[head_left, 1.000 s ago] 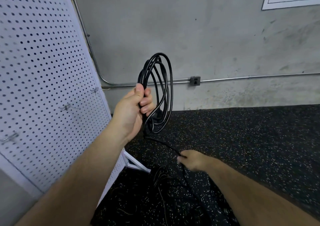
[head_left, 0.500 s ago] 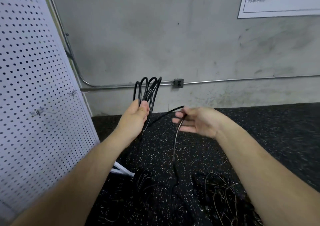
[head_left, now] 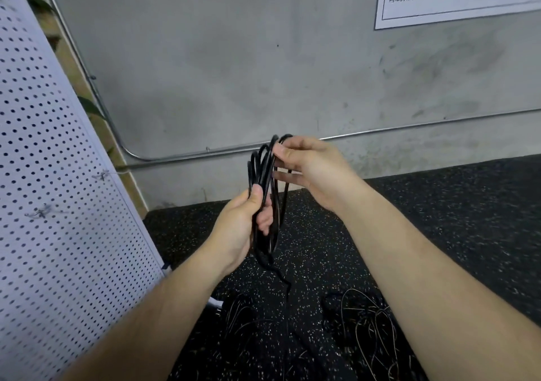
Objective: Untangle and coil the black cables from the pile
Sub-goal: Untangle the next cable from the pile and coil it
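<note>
Now coil (head_left: 263,173) between fingers (head_left: 281,150) (both hands)

cable coil (head_left: 265,173): black | floor (head_left: 439,205): black, white-speckled | pegboard (head_left: 58,205): white, dark-dotted | wall (head_left: 234,58): grey

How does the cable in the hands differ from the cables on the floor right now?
The held cable is gathered into neat loops, gripped by the left hand and right hand; the floor cables lie loose and tangled. The held cable is lifted, the floor cables rest on the mat. Both are black.
</note>
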Action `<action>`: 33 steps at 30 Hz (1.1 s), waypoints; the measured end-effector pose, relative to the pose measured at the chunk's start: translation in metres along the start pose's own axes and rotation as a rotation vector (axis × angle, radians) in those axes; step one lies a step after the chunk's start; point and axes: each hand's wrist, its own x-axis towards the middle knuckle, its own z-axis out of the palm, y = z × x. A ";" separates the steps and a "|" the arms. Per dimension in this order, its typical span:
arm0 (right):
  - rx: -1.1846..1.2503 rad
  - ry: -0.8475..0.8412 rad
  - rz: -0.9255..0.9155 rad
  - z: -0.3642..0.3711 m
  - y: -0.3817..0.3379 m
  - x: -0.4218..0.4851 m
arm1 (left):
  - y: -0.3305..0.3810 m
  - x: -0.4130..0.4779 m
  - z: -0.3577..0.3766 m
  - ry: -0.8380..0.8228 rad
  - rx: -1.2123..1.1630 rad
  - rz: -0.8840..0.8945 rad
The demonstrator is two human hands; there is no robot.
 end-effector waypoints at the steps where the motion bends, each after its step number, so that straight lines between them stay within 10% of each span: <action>1: -0.150 0.046 -0.090 0.000 0.000 -0.003 | 0.001 -0.001 0.001 -0.010 -0.078 -0.007; 5: -0.484 0.245 -0.144 -0.010 0.022 -0.008 | 0.011 -0.004 -0.007 -0.093 -0.416 -0.043; 9: -0.050 -0.162 0.387 -0.005 0.056 -0.014 | 0.016 -0.002 -0.011 -0.215 -0.612 -0.090; 20: 0.201 -0.303 0.410 0.008 0.076 -0.016 | 0.011 -0.003 -0.034 -0.524 -0.664 -0.236; 33: 0.231 -0.094 0.237 -0.008 0.030 -0.008 | 0.002 0.010 -0.036 -0.123 -0.262 -0.052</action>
